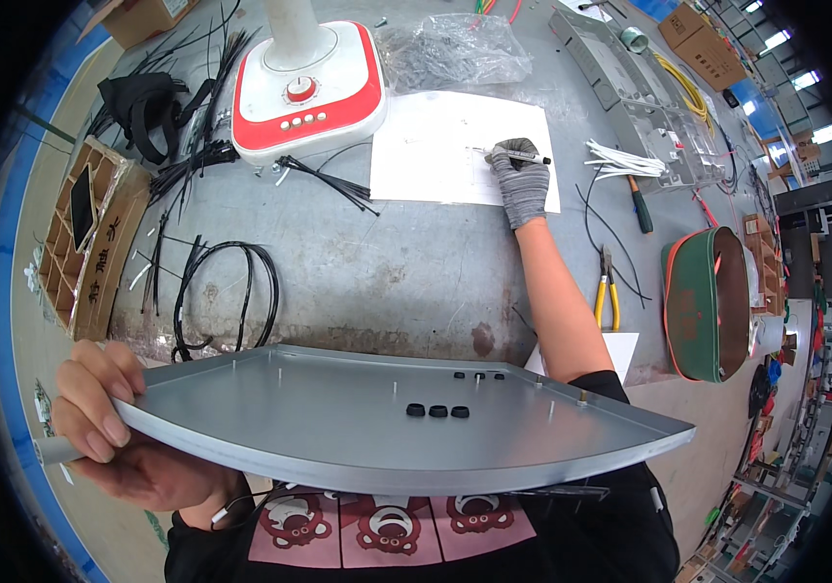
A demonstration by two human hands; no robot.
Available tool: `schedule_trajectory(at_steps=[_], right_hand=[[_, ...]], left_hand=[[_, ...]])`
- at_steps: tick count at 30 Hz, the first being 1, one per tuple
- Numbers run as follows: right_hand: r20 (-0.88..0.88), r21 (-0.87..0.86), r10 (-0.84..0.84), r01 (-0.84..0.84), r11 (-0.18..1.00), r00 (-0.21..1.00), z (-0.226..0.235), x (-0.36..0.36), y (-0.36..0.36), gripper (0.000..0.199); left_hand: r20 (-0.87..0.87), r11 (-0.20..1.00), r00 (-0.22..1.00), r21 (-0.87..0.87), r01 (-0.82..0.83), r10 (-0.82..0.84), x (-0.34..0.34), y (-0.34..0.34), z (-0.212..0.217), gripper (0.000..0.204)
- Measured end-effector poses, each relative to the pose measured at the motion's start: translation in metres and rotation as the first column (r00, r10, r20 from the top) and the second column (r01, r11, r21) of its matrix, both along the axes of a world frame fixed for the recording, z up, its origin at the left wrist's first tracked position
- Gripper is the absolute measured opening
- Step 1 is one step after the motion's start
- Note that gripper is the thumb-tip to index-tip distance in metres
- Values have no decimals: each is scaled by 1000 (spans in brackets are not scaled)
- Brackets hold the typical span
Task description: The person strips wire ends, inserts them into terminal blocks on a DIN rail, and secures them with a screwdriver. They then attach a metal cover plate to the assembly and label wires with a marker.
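Observation:
My bare left hand (100, 423) is closed round the left end of a grey sheet-metal panel (338, 428), which is tilted in front of my body. Short studs and several black rubber grommets (438, 411) show on the panel's inner face. A grey cylindrical end (56, 450) sticks out beside that hand; what it belongs to is hidden. My right hand (518, 180), in a grey glove, grips a pen (533, 157) over a white sheet of paper (435, 151) bearing faint marks. The paper lies flat on the grey workbench (367, 272).
A red-and-white fan base (309, 92) stands beyond the paper, next to a clear plastic bag (460, 53). Black cables (226, 282) lie left. To the right are yellow-handled pliers (607, 291), a screwdriver (641, 206), white cable ties (622, 160) and a green bin (696, 306).

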State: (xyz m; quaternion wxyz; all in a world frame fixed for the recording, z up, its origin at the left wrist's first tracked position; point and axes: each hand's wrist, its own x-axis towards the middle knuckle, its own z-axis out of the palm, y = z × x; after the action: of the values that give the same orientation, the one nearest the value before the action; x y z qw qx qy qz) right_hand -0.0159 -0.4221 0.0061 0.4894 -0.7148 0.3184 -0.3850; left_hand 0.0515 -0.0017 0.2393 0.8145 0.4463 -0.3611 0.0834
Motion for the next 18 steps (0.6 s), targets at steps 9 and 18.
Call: schedule_trajectory(at_steps=[9,18], right_hand=[[-6,-54,-12,12,998,1000,4,3,4,9],[-30,-68,-19,17,998,999,0,3,0,9]], left_hand=[[7,1000,1000,1,4,-4,-1,1,-1,21],[20,1000,1000,5,20,-20,0,1,0,22]])
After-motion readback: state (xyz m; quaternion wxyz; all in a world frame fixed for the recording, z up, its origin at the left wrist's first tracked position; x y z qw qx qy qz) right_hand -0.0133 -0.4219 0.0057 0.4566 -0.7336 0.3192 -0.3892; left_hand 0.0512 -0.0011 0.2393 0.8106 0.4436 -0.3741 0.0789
